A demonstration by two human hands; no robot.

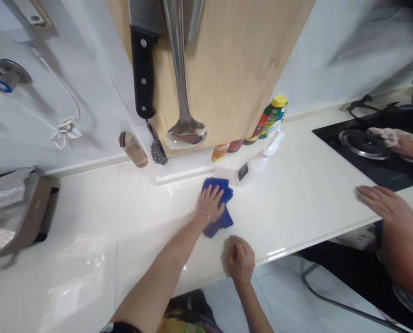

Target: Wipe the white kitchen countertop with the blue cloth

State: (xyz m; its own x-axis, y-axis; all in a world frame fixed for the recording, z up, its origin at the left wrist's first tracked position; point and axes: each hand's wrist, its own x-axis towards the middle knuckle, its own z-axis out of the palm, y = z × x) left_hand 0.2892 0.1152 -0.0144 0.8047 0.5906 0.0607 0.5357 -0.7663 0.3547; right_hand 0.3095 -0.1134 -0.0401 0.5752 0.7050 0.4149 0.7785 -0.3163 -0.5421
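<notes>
Head view, clock read from the blue cloth (pixel 228 221). Cloth lies bunched on the white counter (pixel 279 203). Your left hand (pixel 211 203) rests flat on it, fingers spread, not pinching. Your right hand (pixel 241 259), five o'clock at the counter edge, curls loosely; cannot tell if it holds anything. White spray bottle (pixel 257 163) just beside, one o'clock: a push that way could topple it. Ladle (pixel 183 83) and knife (pixel 144 74), eleven o'clock: a high lift might knock them.
</notes>
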